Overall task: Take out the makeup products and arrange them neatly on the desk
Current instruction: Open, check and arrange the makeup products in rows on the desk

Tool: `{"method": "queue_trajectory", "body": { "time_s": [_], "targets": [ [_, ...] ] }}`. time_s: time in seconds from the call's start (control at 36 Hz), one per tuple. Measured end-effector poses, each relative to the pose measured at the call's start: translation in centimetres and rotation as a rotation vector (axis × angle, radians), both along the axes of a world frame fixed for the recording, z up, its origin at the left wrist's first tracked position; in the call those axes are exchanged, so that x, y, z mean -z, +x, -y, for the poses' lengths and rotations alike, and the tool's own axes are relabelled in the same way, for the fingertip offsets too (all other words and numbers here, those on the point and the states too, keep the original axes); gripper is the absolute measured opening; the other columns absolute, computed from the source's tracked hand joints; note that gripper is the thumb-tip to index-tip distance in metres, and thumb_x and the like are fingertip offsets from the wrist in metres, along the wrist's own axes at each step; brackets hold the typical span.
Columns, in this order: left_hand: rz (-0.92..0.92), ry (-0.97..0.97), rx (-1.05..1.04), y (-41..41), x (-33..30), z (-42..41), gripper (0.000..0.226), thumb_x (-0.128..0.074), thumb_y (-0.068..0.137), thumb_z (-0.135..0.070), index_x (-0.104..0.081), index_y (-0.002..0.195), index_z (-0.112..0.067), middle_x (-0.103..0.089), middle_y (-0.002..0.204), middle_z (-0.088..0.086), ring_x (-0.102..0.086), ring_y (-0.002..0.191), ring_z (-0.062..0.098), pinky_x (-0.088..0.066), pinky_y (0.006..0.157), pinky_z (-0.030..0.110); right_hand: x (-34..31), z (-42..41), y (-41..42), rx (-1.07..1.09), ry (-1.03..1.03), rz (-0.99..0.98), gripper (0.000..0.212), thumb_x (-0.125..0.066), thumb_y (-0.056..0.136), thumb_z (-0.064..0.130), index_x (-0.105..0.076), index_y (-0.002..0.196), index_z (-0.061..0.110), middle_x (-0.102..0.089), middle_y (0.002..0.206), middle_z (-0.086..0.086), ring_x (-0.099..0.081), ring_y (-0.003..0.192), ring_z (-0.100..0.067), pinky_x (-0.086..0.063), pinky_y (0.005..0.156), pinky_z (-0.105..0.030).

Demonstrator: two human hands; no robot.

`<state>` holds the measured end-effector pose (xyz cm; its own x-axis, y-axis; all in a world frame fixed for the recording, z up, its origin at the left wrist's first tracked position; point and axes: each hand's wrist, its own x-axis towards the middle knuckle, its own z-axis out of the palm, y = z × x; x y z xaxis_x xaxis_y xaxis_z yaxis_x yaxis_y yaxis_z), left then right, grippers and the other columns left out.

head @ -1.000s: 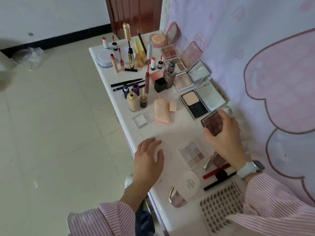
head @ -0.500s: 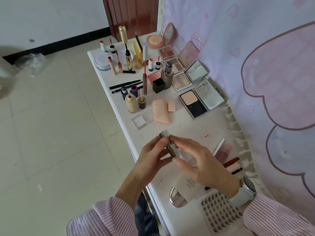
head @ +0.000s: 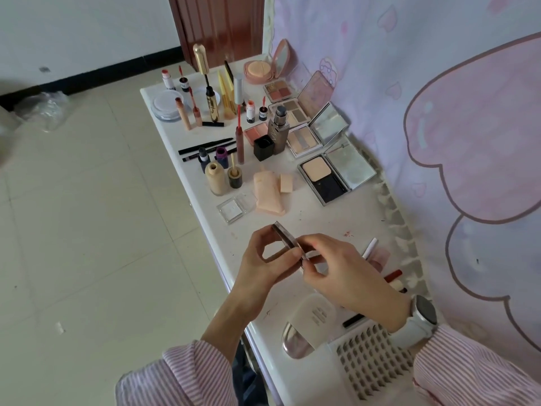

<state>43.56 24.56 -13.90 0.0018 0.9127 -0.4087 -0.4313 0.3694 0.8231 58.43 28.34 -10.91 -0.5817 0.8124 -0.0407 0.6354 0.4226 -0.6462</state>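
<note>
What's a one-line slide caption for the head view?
Both hands, left hand and right hand, hold a small dark compact above the cosmetics-covered white desk.

I log one small flat compact (head: 288, 241), dark brown with a mottled shell, held edge-on above the white desk (head: 316, 218), pinched between my left hand (head: 263, 259) and right hand (head: 336, 268). Whether its lid is parted I cannot tell. Taking that compact as landmark: just beyond it lies a clear square case (head: 235, 207) beside a peach tube (head: 268, 193); further beyond and right, an open powder compact (head: 336, 178) with mirror lid laid flat. Beyond that, open palettes (head: 304, 139) lie in a row. Nearer me than the compact, a white oval case (head: 310, 323) and a lash tray (head: 371, 358).
</note>
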Motion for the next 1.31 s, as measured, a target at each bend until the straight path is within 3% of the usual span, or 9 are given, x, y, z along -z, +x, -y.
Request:
{"method": "queue_trajectory", "body": {
  "time_s": [0.08, 0.19, 0.31, 0.42, 0.53, 0.67, 0.75, 1.11, 1.31],
  "targets": [
    [-0.019, -0.002, 0.02, 0.3, 0.1, -0.3, 0.056, -0.077, 0.073, -0.024, -0.049, 0.121, -0.016, -0.055, 0.121, 0.003, -0.065, 0.101, 0.021, -0.055, 0.083, 0.037, 0.1, -0.2, 0.4, 0.041, 0.076, 0.016, 0.031, -0.049, 0.085, 0.023, -0.058, 0.112, 0.009, -0.066, 0.095, -0.001, -0.065, 0.081, -0.016, -0.056, 0.073, -0.031],
    [0.13, -0.069, 0.098, 0.5, 0.4, -0.5, 0.051, -0.068, 0.081, -0.031, -0.053, 0.127, -0.014, -0.062, 0.118, 0.012, -0.062, 0.106, 0.029, -0.053, 0.083, 0.039, -0.1, -1.7, 1.7, 0.186, -0.036, -0.025, 0.031, -0.055, 0.087, 0.005, -0.056, 0.118, 0.008, -0.067, 0.1, 0.003, -0.064, 0.087, -0.009, -0.049, 0.078, -0.01],
    [0.216, -0.114, 0.095, 1.2, 0.7, -1.1, 0.038, -0.044, 0.093, -0.03, -0.054, 0.125, -0.011, -0.065, 0.117, 0.013, -0.061, 0.108, 0.03, -0.05, 0.093, 0.042, 0.4, -3.3, 3.1, 0.318, -0.086, 0.011, 0.028, -0.049, 0.092, 0.015, -0.053, 0.119, 0.01, -0.068, 0.098, -0.004, -0.068, 0.078, -0.016, -0.057, 0.07, -0.028],
    [0.128, -0.199, -0.003, 2.4, 1.0, -3.4, 0.035, -0.041, 0.099, -0.019, -0.047, 0.131, -0.009, -0.066, 0.11, 0.01, -0.064, 0.1, 0.025, -0.054, 0.082, 0.035, 0.1, -5.4, 4.7, 0.477, -0.079, 0.064, 0.032, -0.038, 0.097, 0.016, -0.049, 0.126, 0.007, -0.065, 0.102, -0.005, -0.062, 0.081, -0.01, -0.053, 0.066, -0.02],
    [-0.154, -0.181, 0.06, 4.0, 0.9, -5.9, 0.043, -0.047, 0.097, -0.018, -0.037, 0.138, -0.012, -0.056, 0.124, 0.007, -0.058, 0.106, 0.02, -0.05, 0.085, 0.028, 0.3, -7.2, 6.1, 0.568, -0.031, 0.128, 0.035, -0.034, 0.097, 0.014, -0.047, 0.129, 0.008, -0.065, 0.105, -0.005, -0.062, 0.096, -0.024, -0.049, 0.084, -0.034],
    [-1.029, 0.097, 0.373, 5.4, 1.6, -7.0, 0.052, -0.044, 0.095, -0.026, -0.029, 0.144, -0.015, -0.038, 0.144, 0.006, -0.035, 0.129, 0.025, -0.034, 0.102, 0.036, 1.0, -8.3, 6.9, 0.598, 0.033, 0.261, 0.037, -0.034, 0.097, 0.011, -0.045, 0.132, 0.005, -0.064, 0.109, -0.014, -0.06, 0.097, -0.028, -0.046, 0.08, -0.033],
    [-1.293, 0.21, 0.577, 6.1, 2.0, -6.9, 0.061, -0.041, 0.095, -0.034, -0.016, 0.147, -0.017, -0.026, 0.15, 0.001, -0.021, 0.135, 0.026, -0.025, 0.106, 0.044, 1.7, -8.6, 7.1, 0.598, 0.097, 0.32, 0.037, -0.035, 0.096, 0.008, -0.045, 0.132, 0.004, -0.065, 0.102, -0.015, -0.061, 0.09, -0.029, -0.046, 0.07, -0.03],
    [-1.365, 0.332, 0.639, 6.4, 2.6, -6.4, 0.06, -0.037, 0.096, -0.04, -0.014, 0.148, -0.021, -0.015, 0.155, -0.005, -0.005, 0.142, 0.019, -0.01, 0.111, 0.04, 1.9, -8.0, 6.4, 0.554, 0.418, 0.361, 0.037, -0.052, 0.083, -0.001, -0.052, 0.12, 0.001, -0.054, 0.118, -0.019, -0.054, 0.105, -0.035, -0.05, 0.081, -0.042],
    [-1.332, 0.323, 0.264, 2.0, 3.2, -3.0, 0.042, -0.053, 0.091, -0.021, -0.049, 0.132, -0.013, -0.051, 0.136, 0.005, -0.045, 0.126, 0.025, -0.031, 0.103, 0.042, 2.3, -2.3, 4.1, 0.264, 0.166, 0.388, 0.033, -0.054, 0.089, 0.027, -0.054, 0.118, 0.013, -0.06, 0.109, -0.005, -0.056, 0.101, -0.025, -0.039, 0.086, -0.037]
  ]
}}
